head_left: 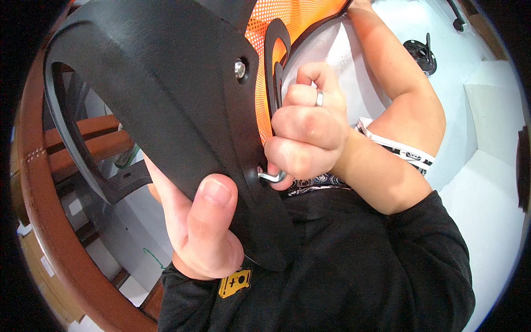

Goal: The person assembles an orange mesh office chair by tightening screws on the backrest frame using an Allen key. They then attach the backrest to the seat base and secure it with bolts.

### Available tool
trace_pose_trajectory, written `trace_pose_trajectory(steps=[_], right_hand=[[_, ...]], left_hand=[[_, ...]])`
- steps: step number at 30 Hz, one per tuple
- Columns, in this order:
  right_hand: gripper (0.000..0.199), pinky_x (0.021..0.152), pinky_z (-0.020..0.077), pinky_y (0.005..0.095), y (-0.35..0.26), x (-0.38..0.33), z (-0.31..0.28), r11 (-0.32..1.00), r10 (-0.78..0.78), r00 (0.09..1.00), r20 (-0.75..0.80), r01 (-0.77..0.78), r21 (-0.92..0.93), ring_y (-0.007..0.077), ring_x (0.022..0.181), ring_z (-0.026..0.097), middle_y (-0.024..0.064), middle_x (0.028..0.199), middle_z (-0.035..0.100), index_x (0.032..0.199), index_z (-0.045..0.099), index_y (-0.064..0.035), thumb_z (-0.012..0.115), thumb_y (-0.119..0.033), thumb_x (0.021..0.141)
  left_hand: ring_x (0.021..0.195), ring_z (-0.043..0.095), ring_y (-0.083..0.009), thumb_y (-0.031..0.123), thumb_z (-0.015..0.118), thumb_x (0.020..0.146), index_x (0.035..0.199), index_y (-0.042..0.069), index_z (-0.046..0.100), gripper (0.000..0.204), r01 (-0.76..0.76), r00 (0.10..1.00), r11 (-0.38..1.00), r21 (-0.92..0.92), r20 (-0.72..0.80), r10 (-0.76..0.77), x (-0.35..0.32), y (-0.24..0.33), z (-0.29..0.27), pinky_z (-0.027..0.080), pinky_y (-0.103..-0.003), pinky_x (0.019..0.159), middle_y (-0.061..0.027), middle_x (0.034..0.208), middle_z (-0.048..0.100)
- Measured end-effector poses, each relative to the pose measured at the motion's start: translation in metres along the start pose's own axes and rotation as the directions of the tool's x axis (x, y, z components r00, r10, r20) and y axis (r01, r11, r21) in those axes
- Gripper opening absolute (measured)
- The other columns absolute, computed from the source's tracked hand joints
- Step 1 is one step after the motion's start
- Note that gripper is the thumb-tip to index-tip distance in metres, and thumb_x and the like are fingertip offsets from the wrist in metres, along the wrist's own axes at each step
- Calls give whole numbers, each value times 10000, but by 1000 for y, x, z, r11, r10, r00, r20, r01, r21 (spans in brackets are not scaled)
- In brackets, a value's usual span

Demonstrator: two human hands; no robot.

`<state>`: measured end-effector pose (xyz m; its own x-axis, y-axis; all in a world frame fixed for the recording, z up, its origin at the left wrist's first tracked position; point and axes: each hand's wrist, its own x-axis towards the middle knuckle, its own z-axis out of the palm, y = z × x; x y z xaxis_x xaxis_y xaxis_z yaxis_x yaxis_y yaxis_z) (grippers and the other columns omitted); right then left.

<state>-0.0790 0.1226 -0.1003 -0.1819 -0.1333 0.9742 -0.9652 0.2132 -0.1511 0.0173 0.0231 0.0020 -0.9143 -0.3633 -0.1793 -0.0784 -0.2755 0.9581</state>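
- Left hand [202, 229] clamped the black panel [166, 105] near its lower edge, thumb on the face; a loose hold could let the panel twist.
- Right hand [304, 133], fisted tight around the hex key [272, 177] at the lower bolt hole, wrist bent; key could slip out.
- Upper bolt [239, 69] sat in place.

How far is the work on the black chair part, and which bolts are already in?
Done: one silver bolt already sits in the upper hole of the black plastic panel. In hand: the right hand grips a hex key at a lower point of the panel, while the left hand steadies the panel's edge. Left: that lower fastening looks unfinished; other holes cannot be seen.
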Motion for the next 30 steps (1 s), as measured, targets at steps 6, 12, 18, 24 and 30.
trace_pose_trajectory(steps=[6,12,18,24,30], right_hand=[[249,600,300,326,-12,-7,-2,986,162,987,6,-162,35,101,526,439,-70,731,483,728,518,-217,593,-454,722],[257,639,339,305,-11,-1,-3,982,155,984,84,-163,95,102,582,477,-70,748,511,757,549,-197,608,-442,709],[157,746,405,413,11,20,-33,988,-156,964,215,147,57,156,748,537,-44,784,543,804,614,-217,672,-224,658],[239,816,442,425,26,40,-50,998,-48,981,186,41,39,223,896,571,0,829,605,875,684,-203,753,-164,650],[307,795,460,347,35,56,-58,990,137,950,282,-124,-63,221,866,594,27,814,645,898,693,-70,779,-231,651]], left_hand=[[1066,504,-255,252,623,737,1425,15,220,832,10,999,1000,19,45,-11,2,-2,-5,406,-370,931,-174,1271,459],[1131,487,-264,227,631,740,1424,2,222,828,-99,994,995,-33,44,100,9,-4,-8,381,-373,978,-166,1307,444],[1243,437,-262,-28,700,680,1449,-13,103,974,-118,961,993,-4,252,115,21,9,-23,332,-373,1052,-161,1360,405],[1241,436,-257,4,699,709,1430,-12,161,900,-114,958,993,15,268,106,20,13,-20,347,-367,1043,-158,1370,380],[1230,447,-261,23,697,722,1424,-16,163,883,-140,951,990,32,281,126,18,8,-18,361,-365,1033,-162,1365,383]])
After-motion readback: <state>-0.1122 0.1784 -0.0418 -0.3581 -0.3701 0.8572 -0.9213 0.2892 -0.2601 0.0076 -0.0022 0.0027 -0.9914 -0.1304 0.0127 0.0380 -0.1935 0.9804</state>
